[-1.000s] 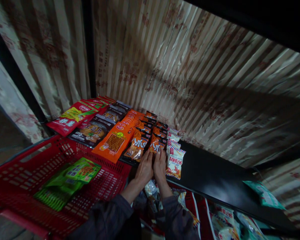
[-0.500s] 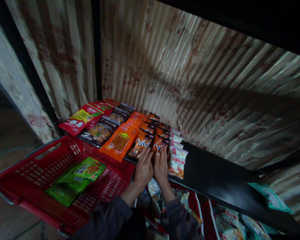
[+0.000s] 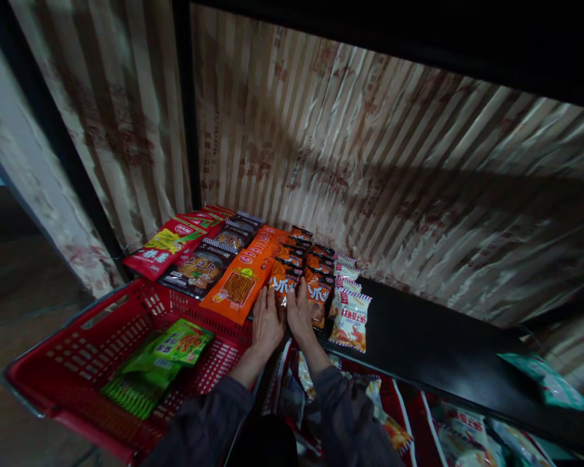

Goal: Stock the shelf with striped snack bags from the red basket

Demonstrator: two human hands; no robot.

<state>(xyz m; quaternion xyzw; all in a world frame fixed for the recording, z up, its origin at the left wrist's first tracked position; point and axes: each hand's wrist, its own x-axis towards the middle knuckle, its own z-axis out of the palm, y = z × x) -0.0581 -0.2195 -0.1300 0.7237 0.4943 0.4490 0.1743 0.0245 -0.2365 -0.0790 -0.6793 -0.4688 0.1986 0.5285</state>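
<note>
Rows of snack packets lie on a black shelf [image 3: 418, 337]. My left hand [image 3: 267, 322] and my right hand [image 3: 300, 312] rest at the two sides of the front orange-and-black packet [image 3: 283, 283], fingers extended and holding nothing off the shelf. A second orange-and-black packet [image 3: 318, 295] lies just right of my right hand. Left of my left hand is a long orange packet of sticks [image 3: 238, 285]. White striped packets [image 3: 350, 318] form the row at the right.
At lower left a red basket [image 3: 48, 383] holds green packets [image 3: 163, 360]. Dark packets [image 3: 194, 269] and red packets [image 3: 163, 246] fill the shelf's left end. A teal packet [image 3: 552, 386] lies far right. More packets [image 3: 462, 431] sit in bags below the shelf.
Both hands have shifted left, from the right orange-and-black row to the left one. The front packet there now sits between them. The view has moved slightly.
</note>
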